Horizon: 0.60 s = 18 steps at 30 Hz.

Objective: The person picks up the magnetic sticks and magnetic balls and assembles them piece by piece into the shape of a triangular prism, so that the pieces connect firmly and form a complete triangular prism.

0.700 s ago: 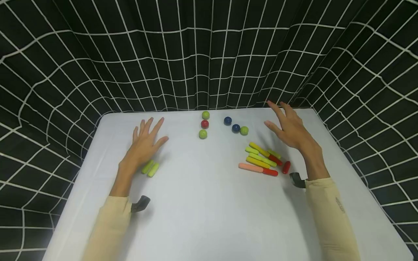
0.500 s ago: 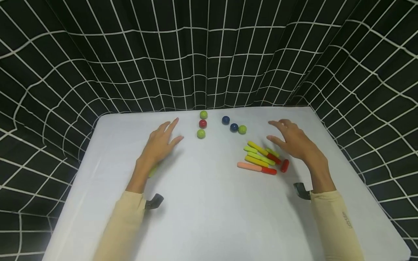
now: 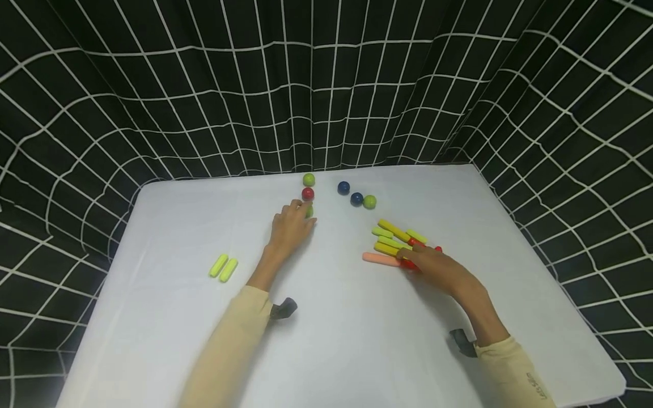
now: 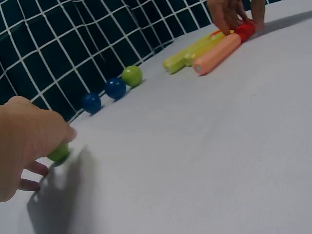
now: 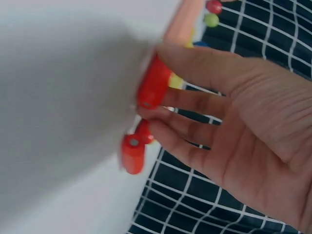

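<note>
In the head view my left hand point(image 3: 291, 229) is over a green ball point(image 3: 309, 211), with the thumb and fingers around it. The left wrist view shows that green ball point(image 4: 59, 153) on the table, partly hidden by the thumb; contact is unclear. My right hand point(image 3: 436, 269) is at the cluster of coloured rods. In the right wrist view it pinches a red rod point(image 5: 153, 85) between thumb and fingers, where it meets an orange rod point(image 5: 186, 22) end to end. A short red rod point(image 5: 132, 158) with a grey dot on its end is just beyond the fingertips.
A red ball point(image 3: 308, 194) and another green ball point(image 3: 308, 179) line up behind the left hand. Two blue balls point(image 3: 356, 199) and a green ball point(image 3: 369, 202) sit to the right. Two yellow-green rods point(image 3: 219, 265) lie at left. Dark netted cloth point(image 3: 285, 102) surrounds the white table point(image 3: 326, 351).
My left hand has moved right from above the yellow-green rods to the nearest green ball. My right hand has come down onto the rods and taken hold of a red one.
</note>
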Available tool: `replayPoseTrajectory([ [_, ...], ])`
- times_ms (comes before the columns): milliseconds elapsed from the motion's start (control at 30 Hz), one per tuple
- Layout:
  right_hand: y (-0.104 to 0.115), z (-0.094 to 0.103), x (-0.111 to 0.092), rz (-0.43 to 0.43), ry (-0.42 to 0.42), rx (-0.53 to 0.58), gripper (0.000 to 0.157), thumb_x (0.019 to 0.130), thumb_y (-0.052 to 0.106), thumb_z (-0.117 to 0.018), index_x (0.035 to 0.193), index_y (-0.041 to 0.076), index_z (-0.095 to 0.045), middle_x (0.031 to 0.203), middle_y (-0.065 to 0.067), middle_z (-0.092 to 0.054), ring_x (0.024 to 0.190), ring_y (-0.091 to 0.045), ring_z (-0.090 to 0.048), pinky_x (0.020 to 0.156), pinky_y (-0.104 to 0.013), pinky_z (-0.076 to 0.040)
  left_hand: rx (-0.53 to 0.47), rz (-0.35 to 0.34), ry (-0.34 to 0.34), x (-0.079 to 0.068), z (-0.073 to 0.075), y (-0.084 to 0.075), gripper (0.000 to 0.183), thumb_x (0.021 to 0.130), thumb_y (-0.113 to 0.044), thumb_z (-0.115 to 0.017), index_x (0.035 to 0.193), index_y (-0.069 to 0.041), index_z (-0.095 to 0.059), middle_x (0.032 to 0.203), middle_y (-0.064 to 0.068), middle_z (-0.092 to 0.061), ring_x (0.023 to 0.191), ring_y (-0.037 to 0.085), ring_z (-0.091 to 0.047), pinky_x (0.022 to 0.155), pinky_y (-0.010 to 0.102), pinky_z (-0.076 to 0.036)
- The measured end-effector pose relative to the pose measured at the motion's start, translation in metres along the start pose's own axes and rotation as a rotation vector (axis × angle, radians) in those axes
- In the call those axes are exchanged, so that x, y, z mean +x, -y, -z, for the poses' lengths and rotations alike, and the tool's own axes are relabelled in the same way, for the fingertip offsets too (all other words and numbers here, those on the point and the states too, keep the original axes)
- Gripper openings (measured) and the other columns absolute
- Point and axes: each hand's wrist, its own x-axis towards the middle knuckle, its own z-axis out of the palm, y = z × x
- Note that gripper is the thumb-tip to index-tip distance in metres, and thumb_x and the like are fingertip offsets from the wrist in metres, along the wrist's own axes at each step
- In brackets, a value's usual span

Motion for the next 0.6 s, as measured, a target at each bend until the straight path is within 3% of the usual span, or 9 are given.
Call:
replayPoseTrajectory([
  [133,0.000,-0.009,0.002,0.013,-0.054,-0.023,0.038,0.095,-0.004,-0.068,0.122,0.023,-0.065,0.106,-0.004,-0.068,0.100,-0.024,-0.064,0.087,-0.047,-0.061,0.003,-0.003,-0.032,0.000,-0.004,-0.001,0.041,0.100,-0.026,-0.071,0.137,-0.010,-0.063,0.122,0.017,-0.068,0.105,0.035,-0.069,0.083,0.047,-0.058],
  [233,0.002,-0.010,0.002,0.009,-0.051,-0.029,0.039,0.094,-0.004,-0.069,0.123,0.021,-0.066,0.101,-0.004,-0.064,0.095,-0.021,-0.060,0.085,-0.045,-0.061,0.004,-0.010,-0.030,-0.002,-0.005,0.000,0.035,0.100,-0.023,-0.072,0.131,-0.010,-0.065,0.112,0.015,-0.069,0.098,0.032,-0.068,0.080,0.043,-0.057],
  [367,0.005,-0.008,0.000,-0.021,-0.025,-0.047,0.037,0.096,0.002,-0.069,0.129,0.018,-0.069,0.106,-0.006,-0.067,0.099,-0.024,-0.061,0.092,-0.049,-0.060,0.007,-0.015,-0.018,-0.007,-0.004,0.003,0.034,0.100,-0.023,-0.071,0.131,-0.012,-0.066,0.111,0.012,-0.070,0.097,0.029,-0.068,0.081,0.042,-0.057],
  [500,0.008,-0.002,-0.001,-0.045,0.007,-0.050,0.032,0.098,0.007,-0.068,0.128,0.018,-0.072,0.100,-0.004,-0.066,0.094,-0.021,-0.058,0.091,-0.047,-0.058,-0.011,-0.028,-0.002,-0.013,0.001,0.005,0.035,0.100,-0.023,-0.071,0.133,-0.011,-0.066,0.112,0.012,-0.071,0.097,0.030,-0.068,0.084,0.044,-0.058],
  [600,0.010,0.003,-0.002,-0.013,-0.025,-0.054,0.032,0.098,0.004,-0.068,0.127,0.016,-0.071,0.097,-0.003,-0.065,0.091,-0.021,-0.058,0.089,-0.047,-0.057,-0.037,-0.038,0.012,-0.025,0.008,0.005,0.038,0.100,-0.023,-0.070,0.136,-0.010,-0.064,0.117,0.012,-0.072,0.099,0.029,-0.068,0.087,0.047,-0.058],
])
